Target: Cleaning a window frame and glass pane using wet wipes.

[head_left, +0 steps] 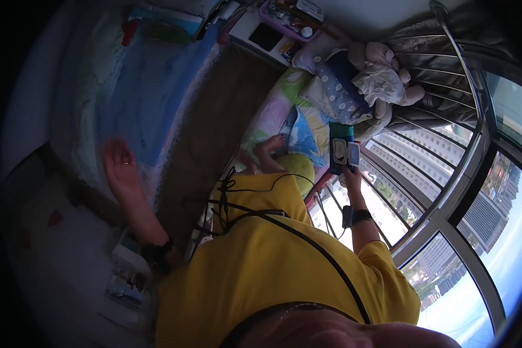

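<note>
In my right hand point(351, 175) is a blue and green pack of wet wipes point(336, 167), held by its near end beside the window railing. Its hinged white plastic lid point(353, 154) is flipped up, and a bit of white wipe shows in the opening. A small pale crumpled thing shows just below that hand; I cannot tell what it is. Out to the left, my left hand point(121, 163) is raised with nothing in it, its fingers slightly apart and blurred. It appears above the edge of a bed with a blue cover point(143, 95).
Black cables point(287, 219) run across my yellow shirt and lap. Bedding, a dotted pillow point(337, 93) and a plush toy point(380, 78) are piled ahead. A purple basket point(282, 26) stands on a white cabinet. To the right are metal railings point(422, 176) and windows.
</note>
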`<state>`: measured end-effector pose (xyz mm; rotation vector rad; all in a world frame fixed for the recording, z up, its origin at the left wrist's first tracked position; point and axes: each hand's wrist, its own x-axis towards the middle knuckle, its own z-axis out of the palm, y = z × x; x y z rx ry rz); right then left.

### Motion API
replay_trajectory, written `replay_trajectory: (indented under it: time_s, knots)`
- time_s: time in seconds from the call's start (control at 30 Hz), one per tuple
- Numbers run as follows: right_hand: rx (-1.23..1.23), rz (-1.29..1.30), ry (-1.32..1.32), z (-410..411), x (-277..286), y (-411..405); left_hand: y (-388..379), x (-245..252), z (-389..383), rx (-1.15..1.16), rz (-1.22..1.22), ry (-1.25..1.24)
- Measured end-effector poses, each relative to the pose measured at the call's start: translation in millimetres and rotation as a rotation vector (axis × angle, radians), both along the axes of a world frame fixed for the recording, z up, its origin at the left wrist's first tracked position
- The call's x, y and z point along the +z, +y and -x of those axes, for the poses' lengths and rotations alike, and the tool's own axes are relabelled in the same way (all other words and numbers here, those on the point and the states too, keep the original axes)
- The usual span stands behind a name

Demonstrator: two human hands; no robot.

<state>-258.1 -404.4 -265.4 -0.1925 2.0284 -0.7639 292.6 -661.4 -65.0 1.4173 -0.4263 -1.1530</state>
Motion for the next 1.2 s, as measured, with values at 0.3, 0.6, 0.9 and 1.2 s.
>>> replay_trajectory:
  time_s: [0.3,0.6,0.9,1.2]
  knots:
    - [0.423,0.242,-0.027,-88.7,4.7,-145.4,189.2,-11.0,-120.5,0.44,0.087,-0.002]
    - [1.095,0.255,-0.039,-217.5,-5.4,-288.1,357.0,-7.5,-68.8,0.932,0.099,0.055]
    - [1.317,0.349,-0.283,-397.5,42.1,-327.9,492.7,17.3,-5.0,1.458,0.23,0.046]
    - [1.454,0.354,-0.565,-617.0,102.3,-284.6,610.1,41.3,18.5,1.628,0.496,-0.168]
